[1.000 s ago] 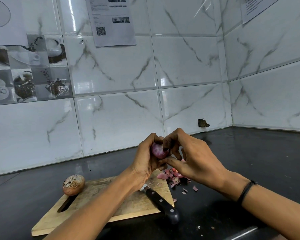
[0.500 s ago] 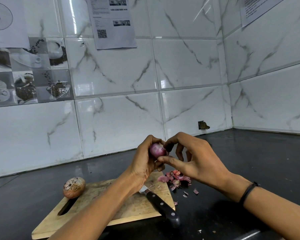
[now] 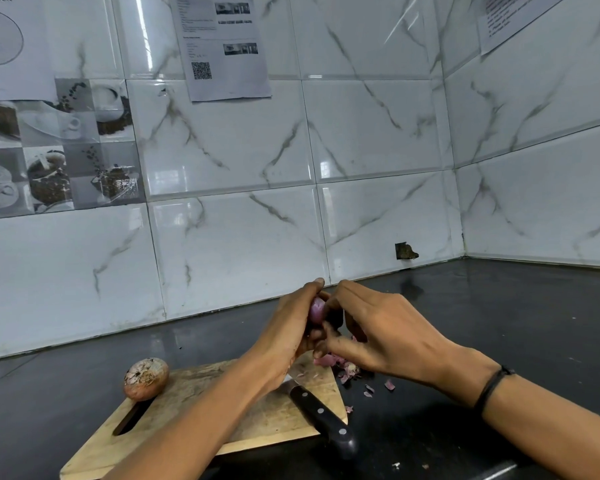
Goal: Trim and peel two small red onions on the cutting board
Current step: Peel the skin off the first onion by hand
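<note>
Head cam: both hands are up off the board, meeting over its far right corner. The left hand [image 3: 288, 334] has its fingers curled round a small purple onion [image 3: 316, 310], thumb on top, so only a sliver of it peeks out. The right hand [image 3: 385, 337] comes in from the other side, fingertips bent onto the onion's right face and pinching at it. The second onion [image 3: 146, 378], in its dry brown skin, sits on the cutting board [image 3: 201, 420] at the far left corner, well apart from both hands. The knife [image 3: 321, 415] lies under the left wrist, black handle hanging off the board's near right edge. Pink peel scraps [image 3: 329, 361] are piled just below the hands, spilling onto the dark counter [image 3: 499, 323].
</note>
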`<state>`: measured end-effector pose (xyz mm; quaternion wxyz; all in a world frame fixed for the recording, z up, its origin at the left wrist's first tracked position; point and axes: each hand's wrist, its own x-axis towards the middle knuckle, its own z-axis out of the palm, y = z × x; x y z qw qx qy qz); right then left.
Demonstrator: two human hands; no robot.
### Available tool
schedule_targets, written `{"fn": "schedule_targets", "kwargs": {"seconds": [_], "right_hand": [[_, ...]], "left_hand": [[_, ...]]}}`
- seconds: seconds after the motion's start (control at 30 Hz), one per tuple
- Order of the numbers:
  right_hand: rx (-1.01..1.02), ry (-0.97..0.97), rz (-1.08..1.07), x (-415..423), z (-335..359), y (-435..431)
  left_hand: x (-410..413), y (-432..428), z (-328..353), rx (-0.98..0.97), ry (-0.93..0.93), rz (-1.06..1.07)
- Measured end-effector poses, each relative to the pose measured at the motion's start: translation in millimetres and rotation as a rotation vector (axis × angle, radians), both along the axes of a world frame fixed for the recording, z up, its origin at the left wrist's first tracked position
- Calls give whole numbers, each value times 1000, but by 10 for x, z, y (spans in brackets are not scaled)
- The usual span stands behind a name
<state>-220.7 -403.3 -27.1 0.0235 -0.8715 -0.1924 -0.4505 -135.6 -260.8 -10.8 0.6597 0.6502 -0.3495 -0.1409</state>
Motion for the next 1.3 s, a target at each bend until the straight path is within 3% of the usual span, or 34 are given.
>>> {"fn": "schedule_targets", "kwargs": {"seconds": [0.37,0.7,1.03,1.3], "right_hand": [[73,-3,11,-57,27,-46],[114,16,40,-2,-9,-23],[62,21,19,22,-32,44],[219,30,53,-2,-12,-27]], "left_hand": [[0,39,17,28,27,3],[-75,-59,2,229,-227,231],[-75,-46,12,254,-272,292],[-58,-54,8,321,-283,339]]}}
